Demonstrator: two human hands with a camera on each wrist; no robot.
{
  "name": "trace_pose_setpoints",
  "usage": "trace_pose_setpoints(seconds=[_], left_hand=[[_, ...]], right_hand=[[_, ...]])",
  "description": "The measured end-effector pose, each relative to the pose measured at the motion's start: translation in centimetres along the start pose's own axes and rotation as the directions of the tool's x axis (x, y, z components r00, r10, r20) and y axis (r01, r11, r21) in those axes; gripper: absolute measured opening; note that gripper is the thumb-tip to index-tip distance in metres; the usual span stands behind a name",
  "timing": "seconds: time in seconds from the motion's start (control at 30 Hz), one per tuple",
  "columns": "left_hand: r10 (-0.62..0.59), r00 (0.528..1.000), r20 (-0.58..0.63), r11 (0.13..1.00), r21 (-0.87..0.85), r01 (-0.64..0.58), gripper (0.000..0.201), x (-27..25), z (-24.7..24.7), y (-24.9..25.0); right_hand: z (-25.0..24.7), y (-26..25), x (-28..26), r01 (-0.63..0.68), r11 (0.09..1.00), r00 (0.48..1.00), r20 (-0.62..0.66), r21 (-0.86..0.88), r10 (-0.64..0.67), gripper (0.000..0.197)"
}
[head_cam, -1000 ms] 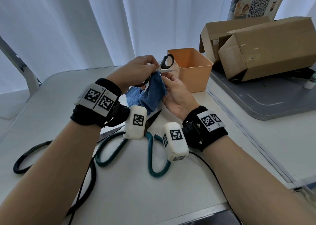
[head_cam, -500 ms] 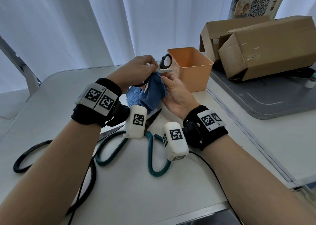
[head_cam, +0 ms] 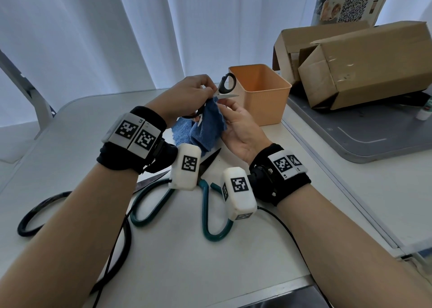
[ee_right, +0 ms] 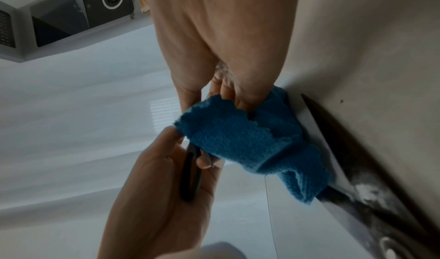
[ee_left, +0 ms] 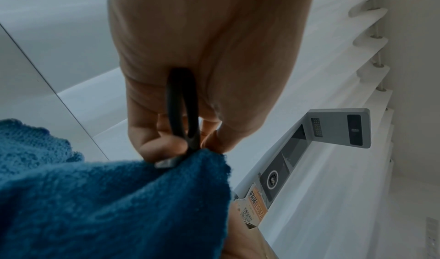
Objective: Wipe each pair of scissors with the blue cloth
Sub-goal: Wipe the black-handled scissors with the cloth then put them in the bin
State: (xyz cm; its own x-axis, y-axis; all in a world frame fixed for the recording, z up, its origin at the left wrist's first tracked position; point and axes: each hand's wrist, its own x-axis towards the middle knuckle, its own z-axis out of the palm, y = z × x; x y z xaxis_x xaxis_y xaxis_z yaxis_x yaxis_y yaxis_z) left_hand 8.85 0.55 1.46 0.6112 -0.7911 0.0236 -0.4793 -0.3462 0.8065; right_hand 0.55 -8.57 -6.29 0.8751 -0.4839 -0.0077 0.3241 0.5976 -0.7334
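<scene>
white table [head_cam: 163, 272] against pale curtains; left hand [head_cam: 187, 92] grips small black-handled scissors [head_cam: 225, 86] held up above it, right hand [head_cam: 238, 125] pinches blue cloth [head_cam: 205, 130] around a blade. green-handled shears [head_cam: 205, 214] and black-handled shears [head_cam: 30, 221] lie below the wrists, partly hidden by forearms. orange bin [head_cam: 264, 97] just behind, cardboard boxes [head_cam: 364, 60] right.

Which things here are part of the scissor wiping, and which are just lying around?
In the job: blue cloth, small black-handled scissors, green-handled scissors, dark-handled scissors, left hand, right hand.

Lying about: orange bin, cardboard boxes, grey tray.
</scene>
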Motion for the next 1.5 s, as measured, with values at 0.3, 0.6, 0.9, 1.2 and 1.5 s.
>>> trace_pose_setpoints(seconds=[0.3,0.6,0.9,1.2,1.5], left_hand=[[0.007,1.000,-0.013,1.000,0.014,-0.006,0.017,0.06,0.12,-0.09],[0.004,1.000,-0.012,1.000,0.029,-0.004,0.016,0.15,0.16,-0.24],[0.001,1.000,-0.023,0.999,0.043,0.000,0.018,0.24,-0.01,-0.33],[0.006,1.000,-0.009,0.999,0.042,-0.005,0.016,0.14,0.17,-0.24],[-0.002,1.000,-0.019,0.999,0.048,0.003,0.017,0.23,0.12,-0.35]], right_hand=[[-0.04,0.07,0.00,0.000,0.999,1.000,-0.004,-0.042,0.000,0.009],[-0.04,0.31,0.03,-0.004,0.998,1.000,-0.011,-0.065,0.004,0.013],[-0.14,0.39,0.29,0.001,0.997,1.000,-0.022,-0.081,-0.003,0.013],[-0.21,0.40,0.29,0.005,0.997,1.000,-0.014,-0.079,-0.006,0.013],[-0.05,0.22,0.18,-0.001,0.999,1.000,-0.015,-0.054,0.000,0.010]])
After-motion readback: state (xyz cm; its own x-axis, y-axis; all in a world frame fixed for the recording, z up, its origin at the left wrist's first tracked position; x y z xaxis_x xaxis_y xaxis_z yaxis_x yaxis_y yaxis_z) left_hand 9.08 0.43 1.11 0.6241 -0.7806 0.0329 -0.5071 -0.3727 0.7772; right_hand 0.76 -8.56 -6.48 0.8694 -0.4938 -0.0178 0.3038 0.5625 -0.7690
